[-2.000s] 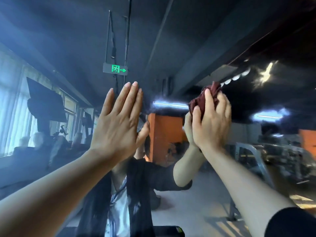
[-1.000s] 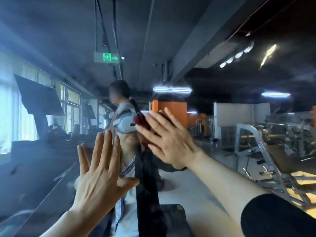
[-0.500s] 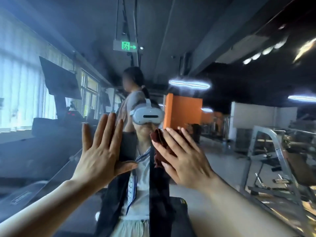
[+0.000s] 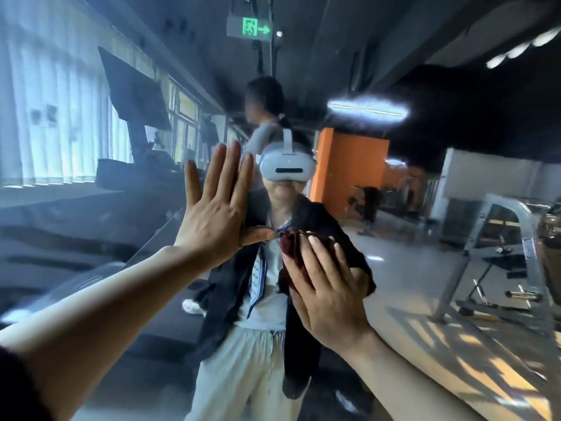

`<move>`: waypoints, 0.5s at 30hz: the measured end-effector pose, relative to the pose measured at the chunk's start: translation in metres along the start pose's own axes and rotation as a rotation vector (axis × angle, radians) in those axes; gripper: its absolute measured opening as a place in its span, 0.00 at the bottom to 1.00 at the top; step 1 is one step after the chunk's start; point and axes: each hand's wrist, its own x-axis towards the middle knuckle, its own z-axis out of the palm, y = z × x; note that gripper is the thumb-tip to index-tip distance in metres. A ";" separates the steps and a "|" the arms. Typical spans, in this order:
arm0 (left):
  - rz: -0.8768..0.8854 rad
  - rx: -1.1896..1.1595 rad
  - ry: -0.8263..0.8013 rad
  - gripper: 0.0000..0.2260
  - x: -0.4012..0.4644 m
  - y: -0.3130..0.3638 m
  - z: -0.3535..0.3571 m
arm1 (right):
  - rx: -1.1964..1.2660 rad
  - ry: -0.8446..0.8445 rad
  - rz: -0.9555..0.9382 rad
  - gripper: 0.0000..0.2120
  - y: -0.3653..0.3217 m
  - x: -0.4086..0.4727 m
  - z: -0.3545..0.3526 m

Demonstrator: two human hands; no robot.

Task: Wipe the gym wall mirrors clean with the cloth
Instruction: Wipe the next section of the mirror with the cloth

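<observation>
The wall mirror (image 4: 425, 268) fills the whole view and reflects the gym and me. My left hand (image 4: 215, 214) lies flat against the glass left of centre, fingers straight and pointing up. My right hand (image 4: 324, 287) presses a dark red cloth (image 4: 291, 247) onto the mirror at centre, fingers straight over it. Only the cloth's upper and left edges show past the fingers; the rest is hidden under the palm.
In the reflection, a second person (image 4: 267, 117) stands behind me. A grey metal exercise frame (image 4: 516, 238) is at the right, an orange pillar (image 4: 349, 168) behind, curtained windows (image 4: 60, 132) and a dark machine (image 4: 133, 92) at the left. A green exit sign (image 4: 252, 27) hangs above.
Over two seconds my right hand has carried the cloth down the mirror from high up to chest height. My left hand has come down too and stays flat on the glass.
</observation>
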 end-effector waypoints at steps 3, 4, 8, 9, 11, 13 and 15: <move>0.065 -0.033 0.005 0.51 -0.006 -0.006 -0.001 | -0.057 -0.015 -0.095 0.24 0.025 0.025 -0.009; 0.095 -0.050 0.030 0.50 -0.011 -0.010 -0.001 | -0.057 0.023 -0.033 0.24 0.037 0.043 -0.012; 0.146 -0.085 0.117 0.40 -0.033 -0.036 -0.008 | -0.033 0.269 0.492 0.25 0.055 0.128 -0.017; 0.139 -0.079 0.138 0.37 -0.038 -0.045 -0.009 | -0.031 0.305 0.578 0.25 0.045 0.142 -0.016; 0.096 -0.071 0.172 0.34 -0.050 -0.066 -0.009 | -0.005 0.319 0.570 0.25 0.014 0.154 -0.008; 0.049 -0.071 0.182 0.33 -0.063 -0.086 -0.004 | 0.028 0.239 0.398 0.25 -0.027 0.137 0.005; 0.046 -0.047 0.169 0.32 -0.073 -0.100 0.003 | 0.030 0.133 0.228 0.24 -0.065 0.098 0.016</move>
